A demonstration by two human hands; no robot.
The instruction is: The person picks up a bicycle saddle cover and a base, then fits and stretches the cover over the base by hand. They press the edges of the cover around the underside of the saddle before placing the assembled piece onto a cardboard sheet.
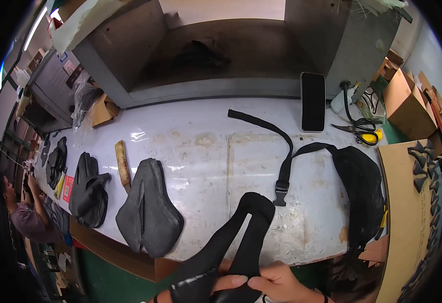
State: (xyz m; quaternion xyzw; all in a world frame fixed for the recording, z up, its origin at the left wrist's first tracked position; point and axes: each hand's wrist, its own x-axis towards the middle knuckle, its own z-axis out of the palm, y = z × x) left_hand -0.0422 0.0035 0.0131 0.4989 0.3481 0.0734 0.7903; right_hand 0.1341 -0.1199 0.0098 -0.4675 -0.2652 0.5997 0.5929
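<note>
A black bicycle saddle cover or saddle (252, 246) with a long slot down its middle is held at the table's front edge, its rounded nose pointing away from me. My left hand (226, 283) grips its wide end, thumb on top and fingers partly hidden beneath. Pressed against the same end is the thumb of my right hand (283, 285), its fingers curled under. A grey saddle-shaped pad (150, 209) with a central groove lies to the left. Farther left rests another dark grey saddle piece (87, 192), with a flap sticking out.
A knife with a worn handle (122, 161) lies behind the grey pad. A black waist bag (360, 194), phone (313, 101) and scissors (357, 129) occupy the right side. A grey metal box (180, 91) stands behind. Another person (31, 222) works at far left.
</note>
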